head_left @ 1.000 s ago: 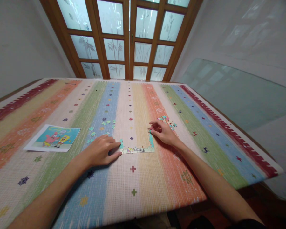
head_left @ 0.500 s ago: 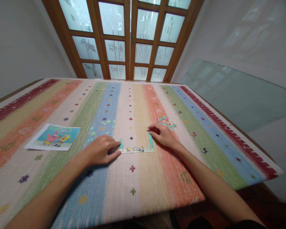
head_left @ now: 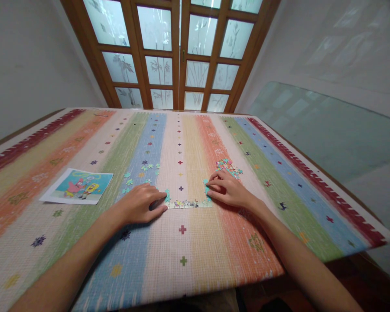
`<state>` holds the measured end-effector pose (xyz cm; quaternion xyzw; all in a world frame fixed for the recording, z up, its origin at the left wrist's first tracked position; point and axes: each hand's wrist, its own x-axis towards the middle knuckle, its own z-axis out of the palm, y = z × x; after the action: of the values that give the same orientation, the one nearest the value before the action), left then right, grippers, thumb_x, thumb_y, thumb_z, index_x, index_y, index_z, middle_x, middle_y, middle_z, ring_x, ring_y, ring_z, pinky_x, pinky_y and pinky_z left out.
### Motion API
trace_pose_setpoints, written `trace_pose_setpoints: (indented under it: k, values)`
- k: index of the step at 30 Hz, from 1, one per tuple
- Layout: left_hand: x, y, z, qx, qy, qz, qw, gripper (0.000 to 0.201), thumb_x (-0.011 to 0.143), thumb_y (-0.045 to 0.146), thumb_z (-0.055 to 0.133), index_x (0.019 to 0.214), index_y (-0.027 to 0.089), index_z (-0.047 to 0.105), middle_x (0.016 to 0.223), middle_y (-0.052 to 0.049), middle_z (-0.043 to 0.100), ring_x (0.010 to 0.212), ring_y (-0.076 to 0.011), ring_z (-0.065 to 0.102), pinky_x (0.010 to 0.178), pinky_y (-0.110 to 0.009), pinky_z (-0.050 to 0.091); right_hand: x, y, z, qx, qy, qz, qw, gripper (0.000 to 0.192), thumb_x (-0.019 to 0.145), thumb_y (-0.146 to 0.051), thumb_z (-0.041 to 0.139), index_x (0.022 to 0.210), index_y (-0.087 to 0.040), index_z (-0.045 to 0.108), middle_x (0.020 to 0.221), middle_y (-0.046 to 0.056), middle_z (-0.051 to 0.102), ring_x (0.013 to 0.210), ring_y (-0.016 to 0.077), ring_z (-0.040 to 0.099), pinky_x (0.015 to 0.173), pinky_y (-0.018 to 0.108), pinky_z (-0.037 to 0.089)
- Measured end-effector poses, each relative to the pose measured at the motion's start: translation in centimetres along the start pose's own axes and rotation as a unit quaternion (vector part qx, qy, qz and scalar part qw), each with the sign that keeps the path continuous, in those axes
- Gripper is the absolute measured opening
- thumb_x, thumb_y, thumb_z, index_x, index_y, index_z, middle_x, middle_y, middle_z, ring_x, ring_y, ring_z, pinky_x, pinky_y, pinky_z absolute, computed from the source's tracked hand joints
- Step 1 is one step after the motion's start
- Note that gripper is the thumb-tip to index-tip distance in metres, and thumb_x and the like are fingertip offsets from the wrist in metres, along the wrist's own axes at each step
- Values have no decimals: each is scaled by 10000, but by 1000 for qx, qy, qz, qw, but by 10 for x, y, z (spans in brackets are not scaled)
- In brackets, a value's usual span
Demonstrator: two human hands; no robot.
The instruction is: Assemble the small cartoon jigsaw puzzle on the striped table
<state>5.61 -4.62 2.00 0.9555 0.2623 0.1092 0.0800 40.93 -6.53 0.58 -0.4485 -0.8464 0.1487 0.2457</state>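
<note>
While the left hand (head_left: 139,207) lies flat, fingers loose, at the puzzle edge (head_left: 188,203), the right hand (head_left: 229,191) pinches its corner piece (head_left: 207,189).

A half-built puzzle frame (head_left: 188,203) lies flat on the striped cloth; bottom edge joined, teal side pieces rising at both corners.

Both forearms are bare from the lower edge of the view up to the wrists, with no sleeve, cuff, watch or bracelet on them. The left hand (head_left: 139,207) and the right hand (head_left: 229,191) wear no gloves and no rings, and the fingernails look short and plain, though they are too small to tell more
</note>
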Motion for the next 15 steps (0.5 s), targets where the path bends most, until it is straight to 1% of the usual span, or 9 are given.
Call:
trace_pose_setpoints:
  k: [1,3,5,7,9,11,15]
  values:
    - [0,0,0,1,0,-1,1000,265,1002,391,522,812,218,588,672,-8,594,635,-180,522,665,-339,419,-1,0,-2,2,-8,-4,1000,264,874,-418,737,1098,-280,760,1135,103,679,1068,313,607,1005,559,478]
    - [0,0,0,6,-3,-4,1000,257,1000,389,526,819,217,586,676,-9,595,639,-180,524,666,-337,419,-3,-1,-6,7,-30,-9,999,494,778,-465,831,1227,-295,712,1259,104,660,1178,347,575,1081,600,433]
    - [0,0,0,9,-6,-4,1000,254,998,391,528,826,215,590,681,-10,597,647,-181,529,665,-334,417,-5,-2,-8,12,-49,1,999,755,673,-498,905,1349,-291,642,1334,117,630,1248,375,543,1104,606,426]
    - [-1,-1,1,9,-7,-3,1000,253,998,394,527,834,213,595,686,-11,599,652,-182,532,665,-332,415,-7,-3,-6,13,-56,18,998,917,623,-495,930,1437,-265,574,1355,136,610,1266,384,538,1091,584,452]
    - [-1,-1,1,8,-8,-3,1000,253,1002,394,521,848,211,604,687,-11,600,651,-182,532,671,-335,415,-8,-3,-4,11,-51,30,998,985,624,-467,925,1492,-241,518,1353,148,603,1265,382,544,1076,563,473]
    - [-1,-1,2,10,-6,-4,1000,257,1007,392,512,861,207,614,686,-14,600,651,-185,533,677,-341,417,-8,-3,-2,11,-49,32,998,1007,640,-439,913,1525,-235,478,1360,151,607,1280,382,536,1075,557,477]
    - [-1,-1,2,10,-8,-3,1000,266,1009,391,505,847,208,610,683,-13,598,641,-181,526,676,-342,418,-8,0,-1,11,-57,30,998,1024,678,-424,896,1567,-266,412,1389,138,619,1318,388,511,1104,582,450]
